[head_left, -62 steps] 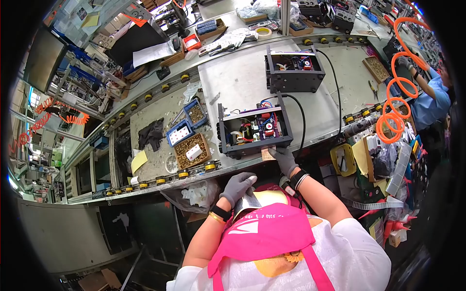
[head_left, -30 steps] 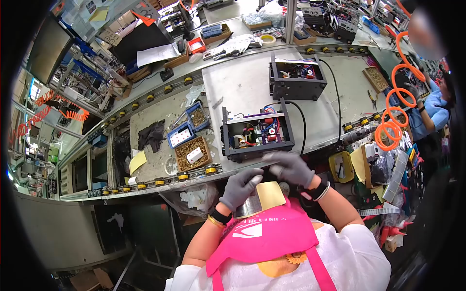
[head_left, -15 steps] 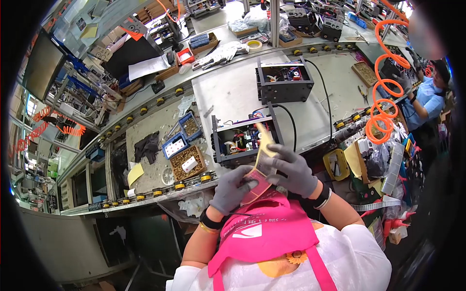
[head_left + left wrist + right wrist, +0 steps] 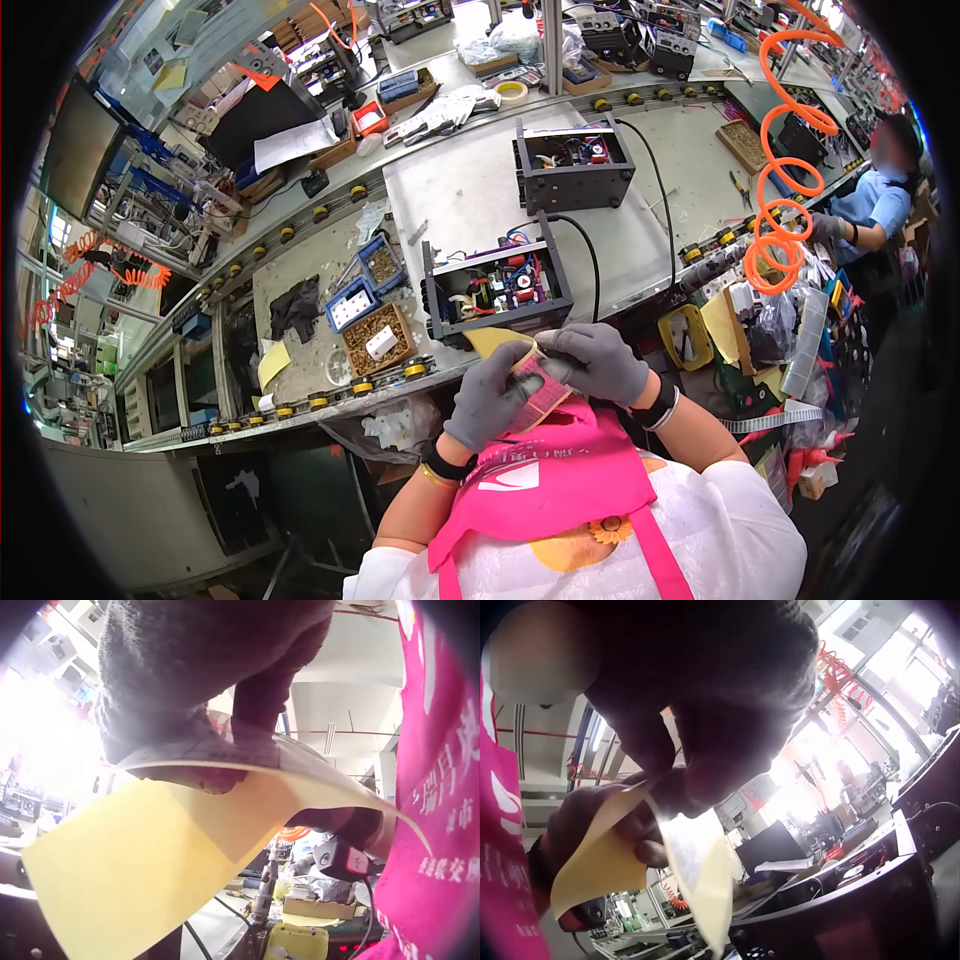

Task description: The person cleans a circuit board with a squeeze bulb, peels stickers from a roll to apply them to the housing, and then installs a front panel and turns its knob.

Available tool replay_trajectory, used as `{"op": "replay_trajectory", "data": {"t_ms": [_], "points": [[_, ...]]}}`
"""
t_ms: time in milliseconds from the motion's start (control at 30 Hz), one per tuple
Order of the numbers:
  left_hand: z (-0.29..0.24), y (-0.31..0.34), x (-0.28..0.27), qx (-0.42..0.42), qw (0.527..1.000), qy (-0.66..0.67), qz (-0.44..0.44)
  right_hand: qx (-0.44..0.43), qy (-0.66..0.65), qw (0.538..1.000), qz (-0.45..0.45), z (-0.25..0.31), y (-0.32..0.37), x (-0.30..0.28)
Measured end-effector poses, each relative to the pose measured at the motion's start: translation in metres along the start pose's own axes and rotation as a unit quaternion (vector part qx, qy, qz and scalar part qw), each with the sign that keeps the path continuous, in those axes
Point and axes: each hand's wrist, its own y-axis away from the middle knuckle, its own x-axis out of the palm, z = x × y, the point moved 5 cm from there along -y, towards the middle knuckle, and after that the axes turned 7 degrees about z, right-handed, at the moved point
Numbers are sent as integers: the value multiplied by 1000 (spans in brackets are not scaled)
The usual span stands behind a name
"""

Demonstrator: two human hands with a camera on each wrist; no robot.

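Both gloved hands meet in front of the chest over a bent label sheet (image 4: 545,395), its printed face silvery-pink with grid lines and its backing yellow. The left hand (image 4: 488,395) grips the sheet from the left, thumb over the printed face. From the other side, the right hand (image 4: 602,362) pinches it near the fold with thumb and finger. In the left wrist view the yellow backing (image 4: 150,862) hangs below the fingers; the right wrist view shows the curled sheet (image 4: 604,874) under both hands. Just beyond stands a black open-topped device case (image 4: 495,290) with wired parts inside.
A second open device case (image 4: 572,165) stands farther back on the bench board. To the left are a box of small brass-coloured parts (image 4: 378,342) and blue bins (image 4: 352,304). An orange coiled hose (image 4: 780,200) hangs at right, near another person (image 4: 870,205).
The right hand has left the near case's front edge, where it held a small brownish piece, and come back to the left hand. The sheet has been lifted and bent between both hands.
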Motion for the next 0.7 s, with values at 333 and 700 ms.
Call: {"op": "replay_trajectory", "data": {"t_ms": [333,700], "points": [[2,-10,13,-13,996,88,1,77,-133,988,-7,-20,8,-11],[19,-27,-10,-77,975,200,-58,276,-523,778,-213,-104,48,-53]]}}
